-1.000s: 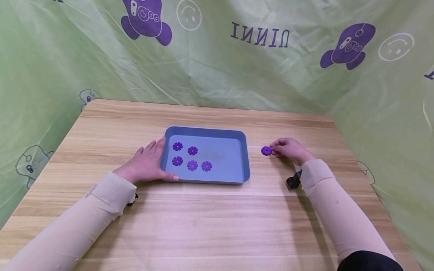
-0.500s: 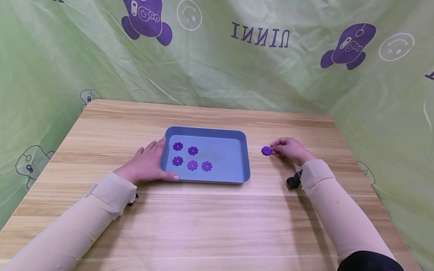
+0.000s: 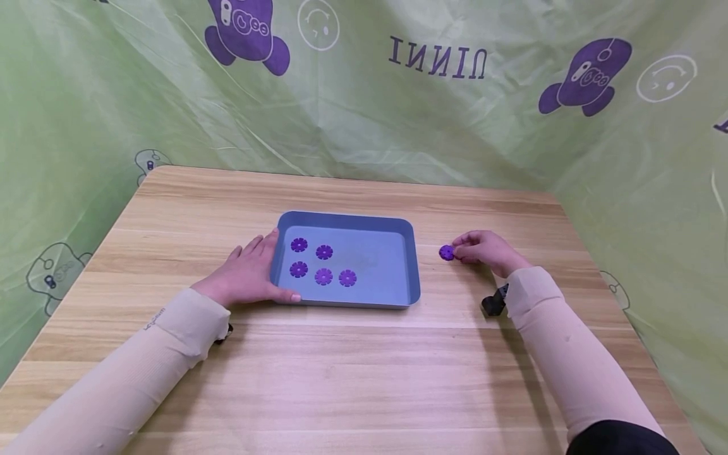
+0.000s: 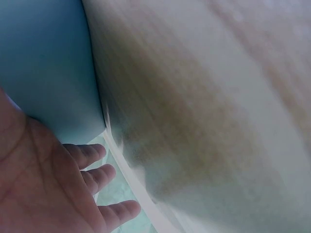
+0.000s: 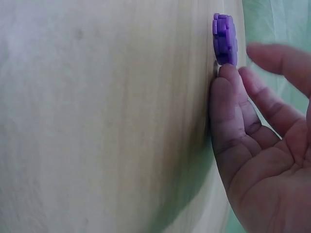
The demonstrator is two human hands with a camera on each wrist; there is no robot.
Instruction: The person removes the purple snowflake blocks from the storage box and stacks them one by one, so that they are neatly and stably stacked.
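In the head view, my left hand [image 3: 247, 272] lies spread along the left side of a shallow blue tray [image 3: 375, 306], its thumb at the front rim. The left wrist view shows straight fingers beside the tray's outer wall [image 4: 53, 58]. Several purple snowflake discs [image 3: 323, 277] lie flat and apart in the tray's left half. To the right of the tray, my right hand [image 3: 483, 249] pinches purple snowflake discs [image 5: 225, 41] by their edge, close over the table. They look layered, stacked face to face, in the right wrist view. Another right-hand finger is raised off them.
The wooden table [image 3: 352, 373] extends around the tray on all sides. A green printed cloth [image 3: 364, 126] hangs behind it and at both sides. A black wrist device [image 3: 493, 303] sits under the right cuff.
The right fingertips have shifted slightly left over the purple discs, which look a little turned. The left hand and the tray keep their places.
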